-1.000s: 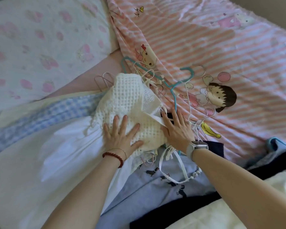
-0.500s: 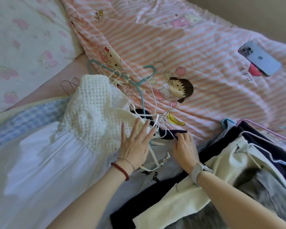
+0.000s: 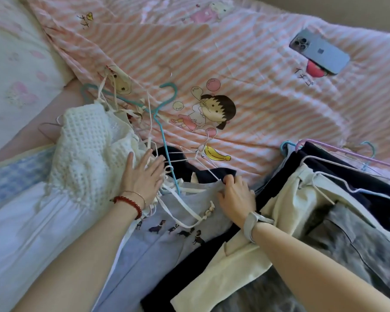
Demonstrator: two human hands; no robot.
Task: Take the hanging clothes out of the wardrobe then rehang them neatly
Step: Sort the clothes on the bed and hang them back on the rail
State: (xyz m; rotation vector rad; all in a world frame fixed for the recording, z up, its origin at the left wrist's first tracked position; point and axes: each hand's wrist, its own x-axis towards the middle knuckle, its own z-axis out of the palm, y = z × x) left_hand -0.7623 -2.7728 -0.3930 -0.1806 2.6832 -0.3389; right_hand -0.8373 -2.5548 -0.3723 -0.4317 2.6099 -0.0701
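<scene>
A white crochet-top dress lies flat on the bed beside a grey dog-print shirt, amid tangled hangers; dark and cream garments are heaped to the right.

The bedspread is striped pink and white with cartoon prints. The knitted top is cream-white, over a white dress. One hanger is teal, another lilac. The shirt is pale blue with small dark dogs. The phone is blue.

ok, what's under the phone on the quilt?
The phone lies camera-side up on the striped quilt, over a red printed shape; most of that print is covered.
</scene>
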